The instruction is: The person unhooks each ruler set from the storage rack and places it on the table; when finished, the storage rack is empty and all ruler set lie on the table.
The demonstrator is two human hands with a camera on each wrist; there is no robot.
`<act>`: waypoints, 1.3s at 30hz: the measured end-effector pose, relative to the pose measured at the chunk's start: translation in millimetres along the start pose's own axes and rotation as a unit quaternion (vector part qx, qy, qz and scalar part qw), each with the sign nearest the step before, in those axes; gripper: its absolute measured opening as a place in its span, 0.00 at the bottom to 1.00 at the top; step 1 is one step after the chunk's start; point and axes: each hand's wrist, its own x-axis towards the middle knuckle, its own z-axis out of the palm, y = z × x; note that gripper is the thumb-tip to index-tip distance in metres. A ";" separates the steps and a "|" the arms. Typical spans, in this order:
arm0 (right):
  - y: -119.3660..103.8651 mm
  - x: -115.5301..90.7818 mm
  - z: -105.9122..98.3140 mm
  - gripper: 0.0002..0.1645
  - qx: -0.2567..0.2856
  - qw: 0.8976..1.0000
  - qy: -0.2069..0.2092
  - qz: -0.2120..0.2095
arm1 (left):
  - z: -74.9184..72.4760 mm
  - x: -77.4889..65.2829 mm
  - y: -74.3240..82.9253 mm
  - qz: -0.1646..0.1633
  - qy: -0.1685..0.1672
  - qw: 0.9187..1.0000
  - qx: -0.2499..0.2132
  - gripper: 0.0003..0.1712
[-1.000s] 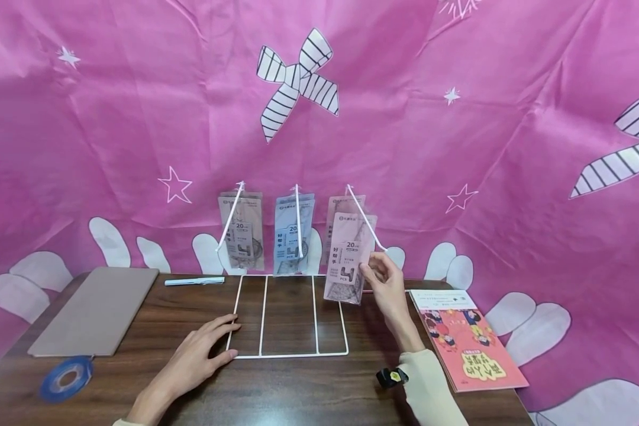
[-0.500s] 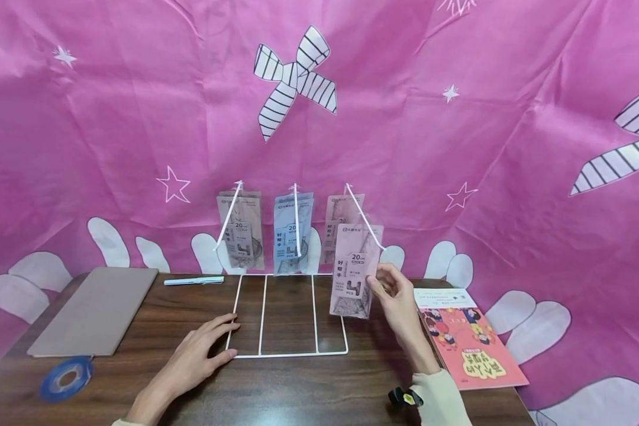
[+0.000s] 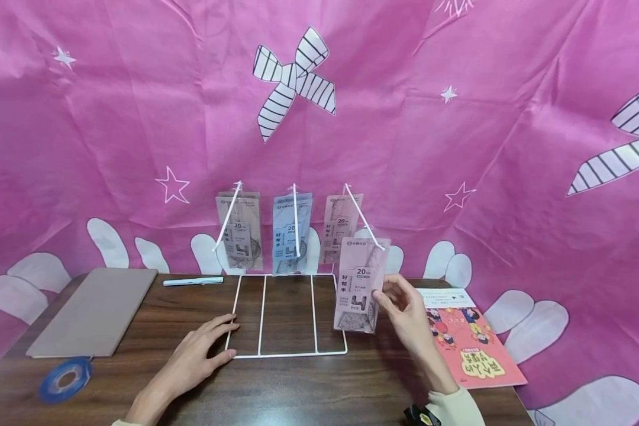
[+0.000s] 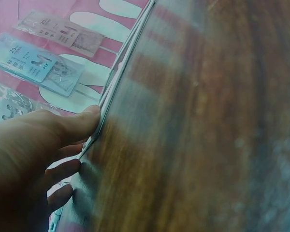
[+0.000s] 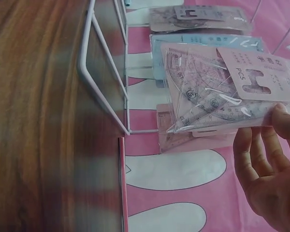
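Observation:
My right hand pinches the right edge of a pink ruler set packet between thumb and fingers. Its top overlaps the tip of the white rack's right hook in the head view. Through its clear sleeve, a protractor and set squares show in the right wrist view. Another pink packet hangs farther back on that hook. Blue packets hang from the middle hook and grey packets from the left one. My left hand rests at the left front corner of the rack's wire base, fingers extended and touching it.
A grey flat board lies at the left with a roll of blue tape before it. A light blue strip lies near the back edge. At the right is a red-pink book. A pink curtain hangs behind.
My right hand has drawn the front pink packet forward and down along the right hook, away from the one behind. The left hand has stayed on the rack's base.

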 end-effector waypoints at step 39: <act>-43.7 -46.1 -21.0 0.11 -0.033 0.998 -0.042 -0.026 | 1.0 -0.6 -2.1 0.002 0.005 1.000 0.003 0.26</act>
